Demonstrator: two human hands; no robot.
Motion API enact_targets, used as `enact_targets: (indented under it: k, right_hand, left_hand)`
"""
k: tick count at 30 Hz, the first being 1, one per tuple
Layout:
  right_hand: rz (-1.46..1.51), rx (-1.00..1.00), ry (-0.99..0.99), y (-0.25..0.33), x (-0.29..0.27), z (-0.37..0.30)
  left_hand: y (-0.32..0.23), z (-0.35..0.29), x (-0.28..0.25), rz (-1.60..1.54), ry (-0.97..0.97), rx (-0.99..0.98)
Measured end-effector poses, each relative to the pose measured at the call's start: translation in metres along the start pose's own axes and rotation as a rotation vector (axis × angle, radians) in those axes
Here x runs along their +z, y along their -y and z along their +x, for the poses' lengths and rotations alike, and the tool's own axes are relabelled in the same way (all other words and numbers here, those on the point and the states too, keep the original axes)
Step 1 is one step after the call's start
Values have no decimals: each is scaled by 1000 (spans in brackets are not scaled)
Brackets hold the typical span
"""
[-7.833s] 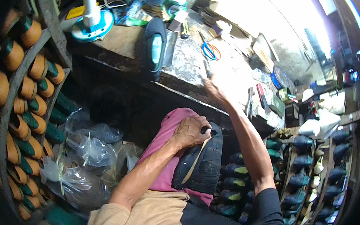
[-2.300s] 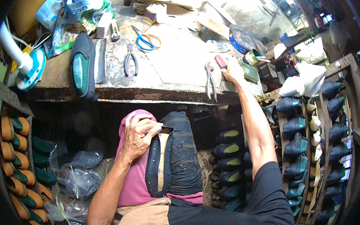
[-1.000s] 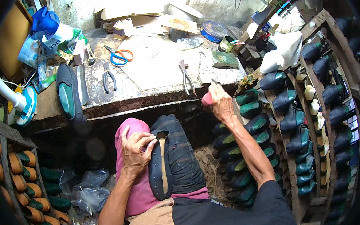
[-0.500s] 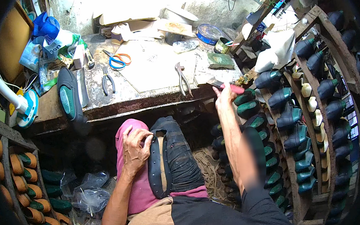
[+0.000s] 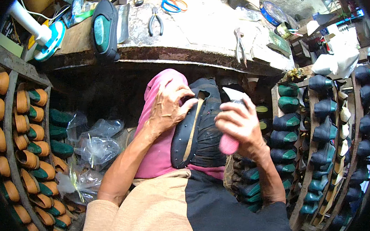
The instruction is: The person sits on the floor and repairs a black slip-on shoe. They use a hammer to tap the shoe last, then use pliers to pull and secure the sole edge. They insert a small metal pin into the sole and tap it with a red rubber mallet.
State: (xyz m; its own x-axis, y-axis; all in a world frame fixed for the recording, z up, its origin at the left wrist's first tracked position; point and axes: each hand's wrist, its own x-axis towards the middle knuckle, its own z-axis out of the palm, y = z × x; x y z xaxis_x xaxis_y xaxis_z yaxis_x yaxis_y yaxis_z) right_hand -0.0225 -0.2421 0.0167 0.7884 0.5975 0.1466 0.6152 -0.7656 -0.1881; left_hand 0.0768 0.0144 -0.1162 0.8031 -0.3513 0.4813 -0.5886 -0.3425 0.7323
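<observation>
The pale mark on the green insole (image 5: 99, 32) of the black shoe (image 5: 111, 38) on the desk (image 5: 196, 38) is too small for me to read. My left hand (image 5: 168, 109) reaches inward, fingers pinched on the far end of the studded shoe upper (image 5: 180, 138) over my lap (image 5: 157, 159), while my right hand (image 5: 241, 126) wraps the red-handled knife (image 5: 229, 144), blade pointing away. Tied clear plastic bags (image 5: 98, 148) bulge at left, contents unclear, beside a wooden rack (image 5: 9, 129) of tan shoes (image 5: 22, 101).

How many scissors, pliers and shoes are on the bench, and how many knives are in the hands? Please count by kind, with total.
Scissors: 1
Pliers: 2
Shoe: 1
Knife, in the right hand: 1
Total: 5
</observation>
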Motion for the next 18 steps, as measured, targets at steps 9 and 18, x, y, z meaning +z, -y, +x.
enact_targets:
  k: [9,18]
  right_hand:
    - [-66,-190,278,41,6,9]
    - [-115,-248,387,43,2,36]
  left_hand:
    - [20,37,-8,6,338,127]
    - [49,102,-1,-168,841,73]
